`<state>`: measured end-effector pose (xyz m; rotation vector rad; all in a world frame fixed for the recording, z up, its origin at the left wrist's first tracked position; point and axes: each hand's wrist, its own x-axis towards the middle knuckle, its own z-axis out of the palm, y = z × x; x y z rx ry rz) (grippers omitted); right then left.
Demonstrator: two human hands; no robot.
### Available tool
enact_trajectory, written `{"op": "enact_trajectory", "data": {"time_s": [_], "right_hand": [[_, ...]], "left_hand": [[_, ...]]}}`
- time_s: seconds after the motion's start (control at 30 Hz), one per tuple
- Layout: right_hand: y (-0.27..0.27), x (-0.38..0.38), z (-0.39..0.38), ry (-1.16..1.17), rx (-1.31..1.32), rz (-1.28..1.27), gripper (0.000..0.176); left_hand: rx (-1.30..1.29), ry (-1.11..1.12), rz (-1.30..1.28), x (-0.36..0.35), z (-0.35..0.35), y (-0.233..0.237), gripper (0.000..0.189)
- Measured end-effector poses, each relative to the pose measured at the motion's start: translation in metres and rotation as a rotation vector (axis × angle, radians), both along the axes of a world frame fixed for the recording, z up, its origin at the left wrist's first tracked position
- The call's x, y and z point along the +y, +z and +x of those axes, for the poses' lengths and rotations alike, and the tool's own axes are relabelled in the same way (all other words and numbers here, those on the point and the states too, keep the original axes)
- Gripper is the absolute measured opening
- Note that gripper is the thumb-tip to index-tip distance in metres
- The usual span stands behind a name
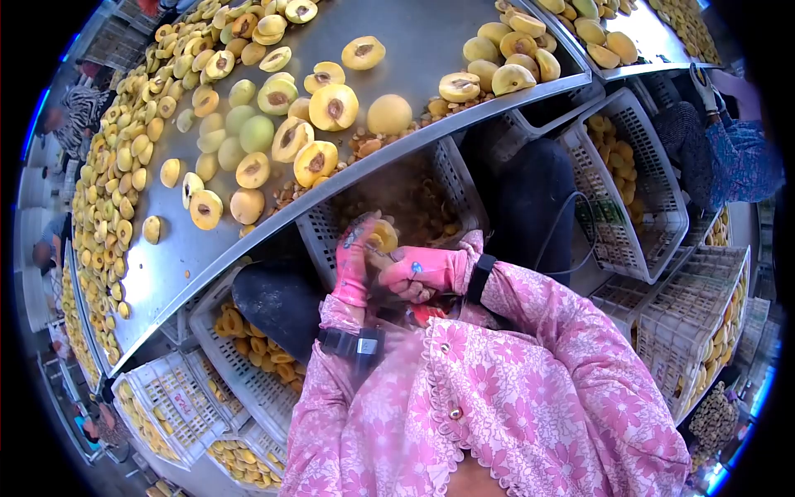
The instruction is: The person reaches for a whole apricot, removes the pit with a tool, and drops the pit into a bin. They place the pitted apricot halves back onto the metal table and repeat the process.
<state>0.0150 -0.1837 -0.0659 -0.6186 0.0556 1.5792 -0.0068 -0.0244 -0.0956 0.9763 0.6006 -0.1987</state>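
Note:
My left hand [354, 261], in a pink glove, is closed around a yellow peach half [383, 238]. Close against it, my right hand [421, 270], also in a pink glove with bare fingertips, is curled shut; whatever it grips is hidden by the fingers. Both hands are over a white plastic crate [458, 178] between my knees, with peach pieces and brown pits inside. Just beyond the hands runs the rim of a metal table [397, 157], where halved peaches [334, 108] lie, many with the pit showing.
A crate of peach halves [248, 352] stands by my left knee [277, 302]. Another crate [662, 199] is beside my right knee [534, 199]. Stacked crates [170, 398] fill the lower left. Other people sit nearby, one in a blue patterned sleeve [741, 161] at right.

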Motion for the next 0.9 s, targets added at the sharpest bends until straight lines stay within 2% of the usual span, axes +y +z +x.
{"op": "enact_trajectory", "data": {"time_s": [0.07, 0.17, 0.2, 0.23, 0.27, 0.3, 0.37, 0.4, 0.43, 0.47, 0.5, 0.53, 0.57, 0.63, 0.7, 0.77, 0.83, 0.9], "right_hand": [[0.009, -0.001, -0.002, -0.034, -0.041, -0.018, 0.019], [0.019, -0.009, 0.003, -0.059, -0.127, -0.026, 0.016], [0.028, -0.015, 0.008, -0.067, -0.176, -0.025, 0.015], [0.034, -0.019, 0.013, -0.071, -0.226, -0.025, 0.015], [0.021, -0.02, 0.017, -0.079, -0.244, -0.19, 0.015], [0.006, -0.016, 0.019, -0.089, -0.596, -0.411, 0.021], [-0.073, -0.022, 0.005, 0.071, -1.429, -0.601, 0.028], [-0.005, -0.014, 0.01, 0.239, -1.16, -0.682, 0.032], [-0.02, -0.013, 0.003, 0.211, -1.202, -0.692, 0.034], [-0.009, -0.011, 0.003, 0.242, -1.158, -0.695, 0.035], [0.002, -0.01, 0.004, 0.27, -1.114, -0.696, 0.036], [-0.005, -0.009, 0.002, 0.262, -1.176, -0.677, 0.036], [-0.018, -0.01, -0.001, 0.247, -1.234, -0.659, 0.036], [-0.022, -0.005, -0.003, 0.223, -1.253, -0.63, 0.036], [-0.013, 0.0, -0.002, 0.207, -1.173, -0.616, 0.036], [-0.01, 0.002, 0.0, 0.156, -1.1, -0.622, 0.035], [0.001, 0.003, 0.004, 0.129, -0.972, -0.64, 0.036], [-0.004, -0.002, 0.001, 0.06, -1.095, -0.621, 0.033]], "left_hand": [[-0.059, 0.053, -0.119, -0.001, -0.001, 0.0, 0.03], [0.023, 0.226, 0.138, 0.007, 0.006, -0.02, 0.029], [-0.062, 0.229, 0.258, 0.007, 0.004, -0.012, 0.028], [-0.151, 0.144, 0.5, 0.01, 0.003, 0.0, 0.027], [-0.233, 0.056, 0.743, 0.014, -0.001, 0.014, 0.026], [-0.309, -0.039, 0.988, 0.017, -0.005, 0.031, 0.025], [-0.26, 0.007, 0.887, 0.028, -0.013, 0.084, 0.024], [-0.329, 0.051, 0.992, 0.045, -0.021, 0.1, 0.025], [-0.353, 0.141, 1.065, 0.068, -0.031, 0.112, 0.027], [-0.262, 0.124, 1.308, 0.096, -0.044, 0.128, 0.027], [-0.156, 0.199, 1.558, 0.118, -0.05, 0.143, 0.026], [-0.091, 0.156, 1.667, 0.149, -0.061, 0.145, 0.03], [0.121, -0.038, 1.949, 0.171, -0.069, 0.152, 0.038], [0.147, -0.048, 2.146, 0.202, -0.066, 0.145, 0.046], [0.107, -0.032, 1.85, 0.201, -0.033, 0.139, 0.049], [0.173, -0.181, 1.834, 0.179, 0.018, 0.136, 0.054], [0.328, -0.323, 1.696, 0.167, 0.064, 0.117, 0.054], [0.348, -0.393, 1.729, 0.161, 0.08, 0.11, 0.053]]}}
